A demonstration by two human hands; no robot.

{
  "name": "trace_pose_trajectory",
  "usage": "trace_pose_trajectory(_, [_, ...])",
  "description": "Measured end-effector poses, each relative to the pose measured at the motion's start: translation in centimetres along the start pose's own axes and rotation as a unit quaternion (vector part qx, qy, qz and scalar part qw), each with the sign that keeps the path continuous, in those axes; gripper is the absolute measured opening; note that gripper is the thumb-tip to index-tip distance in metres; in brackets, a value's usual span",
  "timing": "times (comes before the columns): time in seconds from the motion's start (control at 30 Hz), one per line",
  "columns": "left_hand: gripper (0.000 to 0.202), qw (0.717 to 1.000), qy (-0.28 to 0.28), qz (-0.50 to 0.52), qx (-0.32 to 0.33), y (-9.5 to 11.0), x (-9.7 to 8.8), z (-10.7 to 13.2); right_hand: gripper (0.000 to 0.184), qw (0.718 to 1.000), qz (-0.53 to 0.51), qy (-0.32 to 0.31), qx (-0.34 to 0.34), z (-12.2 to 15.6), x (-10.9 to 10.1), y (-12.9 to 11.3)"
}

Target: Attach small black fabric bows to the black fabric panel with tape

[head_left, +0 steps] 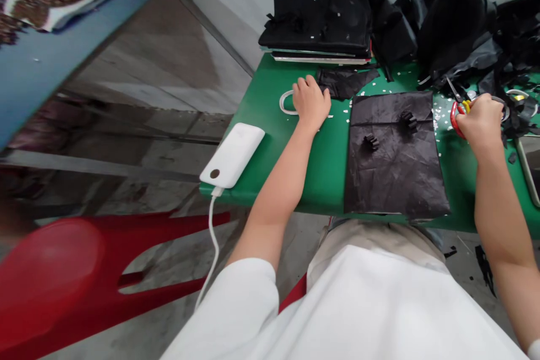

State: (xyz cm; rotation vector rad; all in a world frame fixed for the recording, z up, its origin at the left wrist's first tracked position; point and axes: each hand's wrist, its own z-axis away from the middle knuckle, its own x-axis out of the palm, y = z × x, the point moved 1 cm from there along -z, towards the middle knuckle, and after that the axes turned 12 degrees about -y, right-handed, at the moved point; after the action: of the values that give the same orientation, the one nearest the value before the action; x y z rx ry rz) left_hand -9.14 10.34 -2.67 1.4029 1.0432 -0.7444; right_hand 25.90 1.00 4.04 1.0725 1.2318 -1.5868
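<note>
My left hand (311, 104) is curled down on the green table, its fingers bent over the right side of a thin white ring (283, 103) that looks like a roll of tape. Just right of that hand lies a scrap of black material (348, 83). My right hand (483, 121) is closed around scissors (456, 118) with red and yellow handles, their blades pointing up and away. Between my hands a black, creased bag-like sheet (392, 171) lies flat, carrying two small black bows (408, 121). White bits are scattered around it.
Folded black pieces (320, 19) are stacked at the back, beside heaped black material (455, 22). A white power bank (233, 154) with a cable sits on the left corner. At far right lies a phone-like object (530, 163). A red stool (54, 275) stands at lower left.
</note>
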Motion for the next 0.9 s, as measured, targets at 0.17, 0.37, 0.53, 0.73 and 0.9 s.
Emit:
trace_pose_trajectory(0.17, [0.024,0.997,0.022,0.071,0.032,-2.1,1.3,-2.2,0.042,0.999,-0.015,0.031,-0.017,0.2,0.4,-0.7])
trace_pose_trajectory(0.37, [0.005,0.989,0.014,0.136,0.053,-1.3,0.6,-2.6,0.031,0.993,-0.017,0.084,0.077,0.0,0.6,-0.7])
trace_pose_trajectory(0.53, [0.005,0.956,0.122,0.265,0.02,-0.1,-1.0,-1.7,0.038,0.993,-0.028,0.099,0.059,0.3,1.2,-1.6])
trace_pose_trajectory(0.73, [0.019,0.931,0.136,0.337,0.012,0.5,-1.2,-1.0,0.038,0.984,-0.086,0.154,-0.003,0.6,2.1,-2.3])
trace_pose_trajectory(0.9, [0.033,0.867,0.058,0.495,-0.002,2.4,-1.3,0.0,0.041,0.98,-0.132,0.144,-0.034,1.9,1.9,-3.9])
